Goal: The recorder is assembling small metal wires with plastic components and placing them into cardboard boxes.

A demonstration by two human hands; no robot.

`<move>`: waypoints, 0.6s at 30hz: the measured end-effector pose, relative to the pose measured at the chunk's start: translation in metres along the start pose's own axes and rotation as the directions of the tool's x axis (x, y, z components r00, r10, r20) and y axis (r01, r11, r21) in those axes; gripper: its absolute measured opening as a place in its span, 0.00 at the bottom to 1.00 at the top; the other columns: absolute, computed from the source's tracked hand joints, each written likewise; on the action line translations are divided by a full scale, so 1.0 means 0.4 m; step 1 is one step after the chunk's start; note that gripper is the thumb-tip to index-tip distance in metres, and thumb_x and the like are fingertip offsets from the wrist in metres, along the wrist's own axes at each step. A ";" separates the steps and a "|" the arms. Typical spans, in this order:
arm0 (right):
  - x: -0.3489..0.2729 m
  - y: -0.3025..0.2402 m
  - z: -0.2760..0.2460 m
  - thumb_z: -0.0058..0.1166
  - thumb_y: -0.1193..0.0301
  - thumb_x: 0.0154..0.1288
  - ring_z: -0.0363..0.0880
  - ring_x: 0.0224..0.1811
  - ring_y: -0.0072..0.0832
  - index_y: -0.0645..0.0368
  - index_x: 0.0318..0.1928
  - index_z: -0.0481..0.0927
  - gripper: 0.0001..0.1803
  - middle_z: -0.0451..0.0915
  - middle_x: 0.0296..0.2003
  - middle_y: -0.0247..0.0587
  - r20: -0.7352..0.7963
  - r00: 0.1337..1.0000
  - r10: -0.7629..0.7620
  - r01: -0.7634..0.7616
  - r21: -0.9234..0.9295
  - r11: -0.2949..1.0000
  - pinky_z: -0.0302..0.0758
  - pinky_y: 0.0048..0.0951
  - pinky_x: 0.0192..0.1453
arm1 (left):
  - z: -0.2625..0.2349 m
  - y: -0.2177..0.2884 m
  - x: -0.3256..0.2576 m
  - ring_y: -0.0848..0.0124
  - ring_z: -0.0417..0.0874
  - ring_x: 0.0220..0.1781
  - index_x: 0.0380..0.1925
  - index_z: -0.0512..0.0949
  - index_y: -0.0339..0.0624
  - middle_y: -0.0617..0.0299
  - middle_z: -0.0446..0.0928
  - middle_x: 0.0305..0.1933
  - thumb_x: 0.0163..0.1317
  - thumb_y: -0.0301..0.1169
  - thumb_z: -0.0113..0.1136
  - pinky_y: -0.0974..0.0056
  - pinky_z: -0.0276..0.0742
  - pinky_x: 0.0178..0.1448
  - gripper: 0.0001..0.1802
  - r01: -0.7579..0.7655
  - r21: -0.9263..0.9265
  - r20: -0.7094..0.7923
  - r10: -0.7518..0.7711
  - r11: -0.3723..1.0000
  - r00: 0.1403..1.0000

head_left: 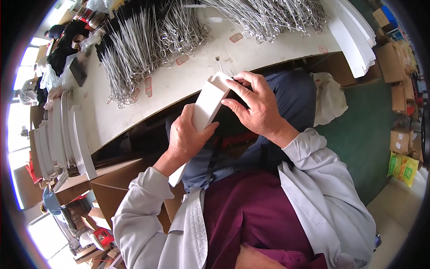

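I hold a long white cardboard box [207,105] over my lap, tilted with its open end toward the table. My left hand [186,136] grips its lower half, thumb across the front face. My right hand [255,105] holds the top end, fingers pressing on the folded flap. On the white table [179,85] above lie large piles of long steel scissor-like instruments [143,49], with a second pile [268,15] at the far right.
Stacks of flat white box blanks [60,134] stand at the table's left end, and more white blanks [356,38] at its right. A brown cardboard carton [112,184] sits left of my knees. Cartons [398,80] and a yellow-green bag [405,168] line the green floor.
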State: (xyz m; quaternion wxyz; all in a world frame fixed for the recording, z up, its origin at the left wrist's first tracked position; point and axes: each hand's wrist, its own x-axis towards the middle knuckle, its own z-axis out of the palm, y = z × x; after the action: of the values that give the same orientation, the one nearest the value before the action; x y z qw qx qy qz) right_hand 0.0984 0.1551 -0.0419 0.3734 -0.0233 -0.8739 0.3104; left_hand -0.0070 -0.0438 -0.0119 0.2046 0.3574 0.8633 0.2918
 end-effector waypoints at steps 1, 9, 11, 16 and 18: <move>-0.007 -0.005 0.002 0.73 0.64 0.59 0.80 0.47 0.38 0.62 0.56 0.84 0.26 0.78 0.50 0.44 -0.007 1.000 -0.004 0.004 -0.031 1.000 0.81 0.35 0.48 | 0.011 -0.007 -0.008 0.47 0.87 0.40 0.49 0.73 0.36 0.43 0.83 0.38 0.53 0.41 0.78 0.51 0.83 0.44 0.31 -0.013 -0.006 -0.046 0.012 1.000 0.999; -0.089 -0.025 0.061 0.64 0.68 0.71 0.79 0.22 0.34 0.63 0.51 0.85 0.14 0.83 0.25 0.47 0.207 0.941 0.269 -0.329 0.362 0.872 0.77 0.33 0.31 | 0.093 -0.060 -0.063 0.46 0.87 0.45 0.56 0.70 0.37 0.42 0.82 0.45 0.54 0.41 0.78 0.51 0.84 0.48 0.35 0.041 -0.030 -0.025 -0.042 0.999 0.999; -0.083 -0.015 0.048 0.62 0.67 0.71 0.79 0.21 0.39 0.65 0.44 0.84 0.12 0.81 0.24 0.52 0.363 0.878 0.313 -0.445 0.373 0.814 0.76 0.36 0.31 | 0.104 -0.070 -0.078 0.45 0.87 0.48 0.63 0.66 0.38 0.41 0.82 0.50 0.54 0.41 0.78 0.51 0.85 0.51 0.41 -0.051 -0.008 0.011 0.051 0.999 0.999; -0.090 -0.027 0.045 0.61 0.67 0.71 0.77 0.20 0.43 0.67 0.31 0.83 0.15 0.78 0.23 0.59 0.613 0.736 0.289 -0.597 0.384 0.705 0.73 0.39 0.30 | 0.095 -0.030 -0.046 0.44 0.87 0.50 0.68 0.59 0.42 0.39 0.82 0.52 0.54 0.41 0.79 0.50 0.85 0.51 0.48 -0.071 -0.143 0.060 0.081 0.987 0.995; -0.094 -0.030 0.047 0.60 0.67 0.72 0.79 0.21 0.42 0.67 0.31 0.82 0.15 0.78 0.23 0.59 0.615 0.720 0.321 -0.623 0.368 0.690 0.74 0.39 0.30 | 0.103 -0.029 -0.040 0.44 0.87 0.50 0.69 0.60 0.44 0.40 0.82 0.52 0.54 0.40 0.79 0.50 0.86 0.50 0.48 -0.081 -0.152 0.018 0.085 0.985 0.996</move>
State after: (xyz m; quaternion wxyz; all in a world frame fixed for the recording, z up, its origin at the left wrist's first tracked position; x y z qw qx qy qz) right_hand 0.1149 0.1253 -0.0692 0.0244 -0.0657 -0.7721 0.6317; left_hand 0.0207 -0.0476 -0.0478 0.2291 0.3800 0.8206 0.3601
